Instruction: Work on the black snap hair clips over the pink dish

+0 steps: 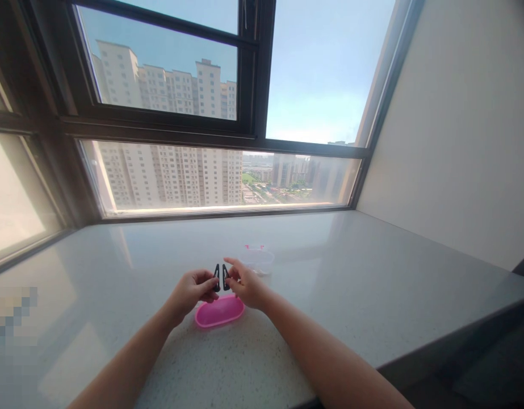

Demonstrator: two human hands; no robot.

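My left hand (192, 291) pinches a small black hair clip (217, 277) and holds it upright. A second black hair clip (225, 276) is pinched in my right hand (247, 284), right beside the first. Both hands hover just above a pink oval lid (219, 312) that lies on the pale stone windowsill (351, 284). Behind my right hand stands a clear plastic container (257, 260) with a pink mark on its far rim.
A large dark-framed window (253, 136) runs along the far edge of the sill, with tower blocks outside. A white wall (457, 142) closes the right side. The sill's front edge (457, 335) drops off at the right. A blurred patch sits at the left.
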